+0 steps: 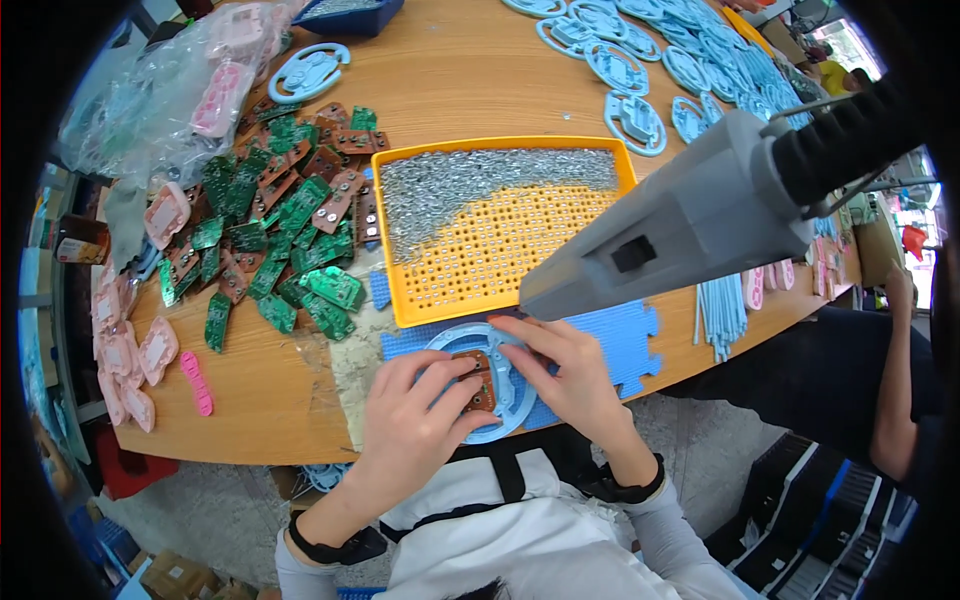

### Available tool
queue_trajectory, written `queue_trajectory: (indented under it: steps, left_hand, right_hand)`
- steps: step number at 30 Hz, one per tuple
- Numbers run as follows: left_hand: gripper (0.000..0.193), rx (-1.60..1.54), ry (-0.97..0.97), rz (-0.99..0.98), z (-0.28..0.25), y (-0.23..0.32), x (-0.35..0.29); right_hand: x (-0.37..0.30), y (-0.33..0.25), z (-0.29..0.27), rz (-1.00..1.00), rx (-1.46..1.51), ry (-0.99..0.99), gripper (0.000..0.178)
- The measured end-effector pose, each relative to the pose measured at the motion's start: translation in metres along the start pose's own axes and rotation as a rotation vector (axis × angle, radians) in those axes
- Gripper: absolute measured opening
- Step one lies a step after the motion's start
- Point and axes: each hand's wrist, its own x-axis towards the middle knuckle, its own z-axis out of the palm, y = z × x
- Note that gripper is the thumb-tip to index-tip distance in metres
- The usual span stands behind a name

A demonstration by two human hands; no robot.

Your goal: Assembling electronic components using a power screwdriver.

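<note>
A light-blue toy steering wheel (522, 408) lies on a blue foam mat (622, 345) at the table's near edge. Inside its ring sits a brown circuit board (484, 376). My left hand (418, 412) comes over the wheel's left side, with bent fingertips gripping the board and thumb at the lower rim. On the far right part of the rim my right hand (565, 372) is closed, thumb and forefinger near each other. Just beyond it hangs a grey hand-held power tool (670, 225) with a black switch; its tip is by my right fingers.
A yellow perforated tray (470, 262) holds many small silvery screws. Green and brown circuit boards (300, 205) are heaped to its left, near pink plastic parts (120, 355). More blue wheels (615, 68) lie at the far right. Another person's arm (895, 390) is at right.
</note>
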Motion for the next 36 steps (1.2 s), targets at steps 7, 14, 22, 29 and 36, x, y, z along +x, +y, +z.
queue_trajectory:
  steps: [7, 14, 22, 29, 36]
  left_hand:
    - [0.035, 0.099, -0.009, 0.001, -0.004, 0.003, 0.000]
    - [0.034, -0.051, -0.080, -0.024, 0.001, 0.001, -0.001]
    - [0.035, -0.082, -0.043, -0.037, 0.001, 0.001, -0.003]
    - [0.036, -0.153, -0.007, -0.047, 0.003, -0.004, -0.003]
    - [0.038, -0.257, 0.013, -0.067, 0.006, -0.014, -0.008]
  right_hand:
    - [-0.017, 0.016, -0.109, 0.275, -0.085, 0.140, 0.014]
    - [0.023, 0.108, -0.148, 0.134, -0.905, 0.516, 0.011]
    - [0.027, 0.117, -0.148, 0.296, -0.613, 0.534, 0.018]
    - [-0.014, 0.009, -0.134, 0.205, 0.126, 0.487, 0.008]
    - [-0.030, 0.010, -0.067, 0.069, -0.273, -0.069, 0.013]
